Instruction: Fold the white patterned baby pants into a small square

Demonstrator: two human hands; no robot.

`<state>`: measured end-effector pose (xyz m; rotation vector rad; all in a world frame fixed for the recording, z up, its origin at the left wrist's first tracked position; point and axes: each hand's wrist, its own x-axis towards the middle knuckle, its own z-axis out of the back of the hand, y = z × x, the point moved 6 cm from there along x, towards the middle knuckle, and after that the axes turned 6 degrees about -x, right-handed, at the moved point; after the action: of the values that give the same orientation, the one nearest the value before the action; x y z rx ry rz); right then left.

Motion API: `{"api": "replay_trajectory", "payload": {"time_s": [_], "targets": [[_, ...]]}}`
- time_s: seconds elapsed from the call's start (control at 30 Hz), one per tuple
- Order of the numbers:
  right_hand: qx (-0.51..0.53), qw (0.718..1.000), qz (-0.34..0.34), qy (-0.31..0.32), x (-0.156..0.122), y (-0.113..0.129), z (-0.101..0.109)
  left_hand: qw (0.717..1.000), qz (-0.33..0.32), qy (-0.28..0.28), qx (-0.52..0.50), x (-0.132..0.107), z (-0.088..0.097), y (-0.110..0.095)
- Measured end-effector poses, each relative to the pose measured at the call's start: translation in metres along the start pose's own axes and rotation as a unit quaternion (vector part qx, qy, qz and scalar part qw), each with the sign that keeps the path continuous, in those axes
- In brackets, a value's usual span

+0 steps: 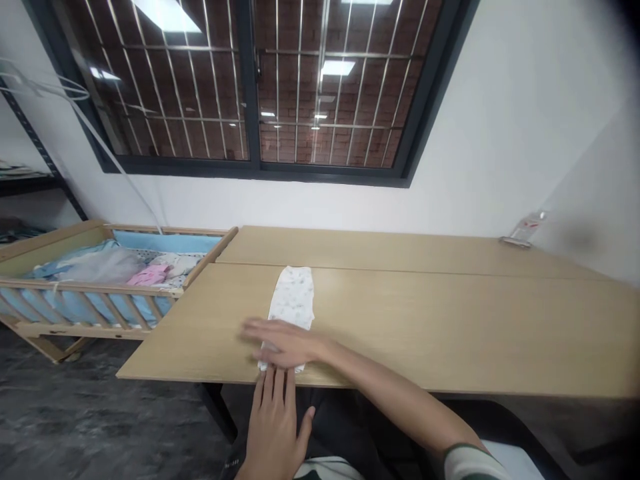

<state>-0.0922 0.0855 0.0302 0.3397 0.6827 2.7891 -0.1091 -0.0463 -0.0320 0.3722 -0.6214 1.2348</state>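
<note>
A folded white cloth point(293, 297) with a small faint print, which looks like a baby garment, lies lengthwise near the front edge of the wooden table point(425, 327). My right hand point(283, 341) reaches across its lower half, palm down, with the fingers stretched to the left and slightly blurred. At the table's edge, my left hand point(275, 420) lies flat with its fingers pointing forward, their tips at the cloth's near end and close under the right hand. Both hands are open. Part of the cloth is hidden beneath the right hand.
To the left stands a wooden crib point(115, 290) with blue lining, holding a pink cloth point(150, 275) and other fabrics. A clear plastic package point(527, 229) sits at the table's back right. Behind the table is a wall with a barred window point(255, 87).
</note>
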Motion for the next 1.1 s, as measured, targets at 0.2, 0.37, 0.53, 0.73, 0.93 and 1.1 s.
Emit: {"api": "replay_trajectory", "payload": {"time_s": [0.2,0.37,0.53,0.73,0.93,1.1], "targets": [[-0.010,0.997,-0.039,0.073,-0.018,-0.016,-0.031,1.000,0.005,0.004,0.018,-0.008,-0.016,0.013],[-0.080,0.990,-0.104,0.050,-0.008,-0.084,-0.015,0.999,0.014,0.021,0.019,-0.003,-0.008,0.011],[-0.098,0.980,-0.175,0.006,0.010,-0.155,0.013,0.999,0.029,0.018,0.003,0.002,-0.007,0.010],[-0.162,0.946,-0.280,-0.029,0.018,-0.221,0.046,0.999,0.018,0.016,0.025,0.001,-0.010,0.013],[-0.188,0.924,-0.326,-0.068,0.013,-0.253,0.060,0.999,0.014,0.003,0.033,0.000,-0.013,0.012],[-0.213,0.917,-0.325,-0.086,0.012,-0.242,0.062,0.999,0.038,-0.004,0.020,-0.001,-0.017,0.000]]}}
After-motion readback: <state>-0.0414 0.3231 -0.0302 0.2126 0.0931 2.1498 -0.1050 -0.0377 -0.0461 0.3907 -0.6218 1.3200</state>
